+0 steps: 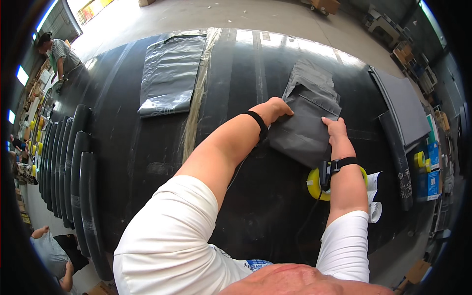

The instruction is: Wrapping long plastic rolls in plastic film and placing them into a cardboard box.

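A dark grey plastic mailer bag [306,118], folded over something flat, lies on the black table [231,78]. My left hand [272,109] presses on its left edge with the fingers curled over the fold. My right hand [335,129] rests on its right edge, fingers flat against it. Both wrists wear black straps.
A stack of grey plastic bags [169,73] lies at the far left of the table. A yellow tape roll [314,184] and rolled white paper [374,196] sit by my right forearm. Black rolled sheets [73,162] line the left edge. A person [59,54] stands far left.
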Tool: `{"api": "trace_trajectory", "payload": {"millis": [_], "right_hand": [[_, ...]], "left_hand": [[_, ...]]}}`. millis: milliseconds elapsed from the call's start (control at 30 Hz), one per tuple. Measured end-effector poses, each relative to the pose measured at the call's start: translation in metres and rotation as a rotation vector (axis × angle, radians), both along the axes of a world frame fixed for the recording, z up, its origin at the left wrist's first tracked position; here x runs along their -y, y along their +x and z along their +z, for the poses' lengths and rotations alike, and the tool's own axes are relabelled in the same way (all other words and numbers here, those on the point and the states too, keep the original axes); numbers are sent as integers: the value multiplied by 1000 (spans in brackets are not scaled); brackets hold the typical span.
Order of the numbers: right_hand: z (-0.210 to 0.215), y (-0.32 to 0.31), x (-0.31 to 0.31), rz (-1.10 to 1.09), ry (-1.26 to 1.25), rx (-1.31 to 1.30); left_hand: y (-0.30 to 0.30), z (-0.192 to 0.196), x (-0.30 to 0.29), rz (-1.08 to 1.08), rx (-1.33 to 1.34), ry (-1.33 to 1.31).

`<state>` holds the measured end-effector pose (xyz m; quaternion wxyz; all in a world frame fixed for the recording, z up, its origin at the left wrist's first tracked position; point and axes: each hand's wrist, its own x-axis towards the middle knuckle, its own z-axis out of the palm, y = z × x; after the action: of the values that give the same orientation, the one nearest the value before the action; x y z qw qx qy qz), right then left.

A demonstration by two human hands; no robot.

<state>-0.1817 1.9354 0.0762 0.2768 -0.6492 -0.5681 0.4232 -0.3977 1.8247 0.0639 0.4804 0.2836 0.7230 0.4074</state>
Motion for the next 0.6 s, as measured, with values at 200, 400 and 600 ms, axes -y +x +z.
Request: {"api": "trace_trajectory", "payload": {"millis": [200, 400, 600], "right_hand": [[82, 16, 104, 467, 381, -474], [67, 93, 269, 1080, 987, 359], [27, 151, 361, 1049, 225, 460]], "left_hand": [[-5, 30, 92, -78, 430, 451], [-23, 60, 298, -708, -846, 671], [-39, 93, 427, -834, -765, -300]]}}
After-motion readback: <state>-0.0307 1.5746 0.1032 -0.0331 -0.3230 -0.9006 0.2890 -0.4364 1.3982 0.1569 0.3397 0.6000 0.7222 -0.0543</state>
